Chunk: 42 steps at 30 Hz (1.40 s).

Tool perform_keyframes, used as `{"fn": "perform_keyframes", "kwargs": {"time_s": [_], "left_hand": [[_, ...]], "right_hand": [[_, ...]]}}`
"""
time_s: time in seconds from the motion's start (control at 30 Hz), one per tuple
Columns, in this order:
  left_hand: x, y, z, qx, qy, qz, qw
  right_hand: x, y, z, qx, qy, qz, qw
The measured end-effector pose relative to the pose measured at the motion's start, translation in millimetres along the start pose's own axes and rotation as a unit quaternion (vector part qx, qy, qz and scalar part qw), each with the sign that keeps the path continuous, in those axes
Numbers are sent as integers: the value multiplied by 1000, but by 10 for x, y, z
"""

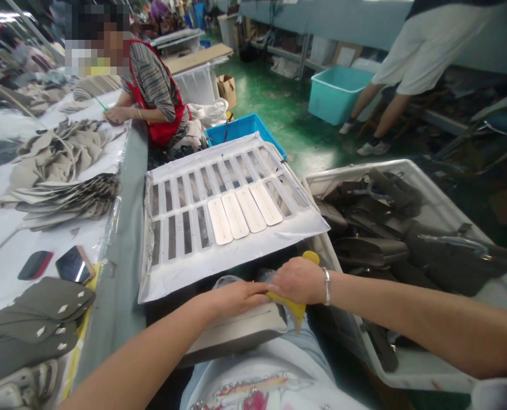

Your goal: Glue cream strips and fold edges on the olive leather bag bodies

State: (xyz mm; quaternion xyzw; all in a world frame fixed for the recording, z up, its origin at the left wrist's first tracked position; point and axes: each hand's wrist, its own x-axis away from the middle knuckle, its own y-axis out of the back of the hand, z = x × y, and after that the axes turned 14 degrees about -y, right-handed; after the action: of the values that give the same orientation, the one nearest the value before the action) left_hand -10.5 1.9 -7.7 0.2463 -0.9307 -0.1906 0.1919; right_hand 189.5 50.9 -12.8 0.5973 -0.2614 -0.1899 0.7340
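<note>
On my lap lies a cream and dark grey piece [240, 330], possibly a bag part; its full shape is hidden under my arms. My left hand [238, 297] rests flat on its upper side, fingers stretched toward the right hand. My right hand [298, 279] is closed around a yellow flexible piece [295, 308], which sticks out below the fingers and behind the knuckles. Whether it is cloth or sheet, I cannot tell. Just beyond my hands is a white slotted rack [231, 256], with several cream oblong strips [244, 210] lying side by side on it.
At right, a white bin [441, 373] holds dark grey bags [372, 250]. The left table [95, 228] carries stacked grey pieces [74, 199] and a phone [74, 265]. A co-worker [159, 91] sits beyond, near a blue crate [247, 122]. A turquoise tub [336, 94] stands farther back.
</note>
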Motion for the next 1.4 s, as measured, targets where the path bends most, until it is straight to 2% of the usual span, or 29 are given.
{"fn": "perform_keyframes", "kwargs": {"time_s": [0.13,0.23,0.3,0.33,0.37,0.47,0.5,0.53,0.57,0.7,1.03,1.23,1.4], "left_hand": [[29,-33,-109,-61,50,-7,997],[63,-200,-219,-156,50,-48,985],[60,-355,-280,-218,54,-80,971],[49,-429,-302,-243,66,-92,963],[35,-494,-317,-264,81,-101,956],[-2,-609,-335,-303,112,-113,940],[-5,-623,-340,-312,114,-116,936],[-4,-629,-345,-319,113,-119,934],[1,-630,-351,-324,110,-122,932],[37,-622,-363,-328,96,-122,932],[114,-585,-284,-310,45,-124,942],[114,-580,-269,-308,43,-120,943],[135,-558,-258,-304,49,-109,945]], "right_hand": [[176,53,-63,-77,-76,47,993],[396,-14,-162,-157,-139,74,975],[582,-117,-189,-253,-161,105,948],[675,-171,-180,-321,-169,132,923],[760,-219,-156,-396,-176,169,885],[931,-279,-28,-566,-181,286,752],[952,-268,19,-598,-178,312,717],[955,-246,61,-617,-175,325,695],[942,-219,95,-627,-171,327,686],[810,-160,144,-631,-155,332,684],[643,-247,138,-618,-155,385,667],[630,-257,201,-643,-175,381,641],[649,-231,261,-662,-207,342,634]]}}
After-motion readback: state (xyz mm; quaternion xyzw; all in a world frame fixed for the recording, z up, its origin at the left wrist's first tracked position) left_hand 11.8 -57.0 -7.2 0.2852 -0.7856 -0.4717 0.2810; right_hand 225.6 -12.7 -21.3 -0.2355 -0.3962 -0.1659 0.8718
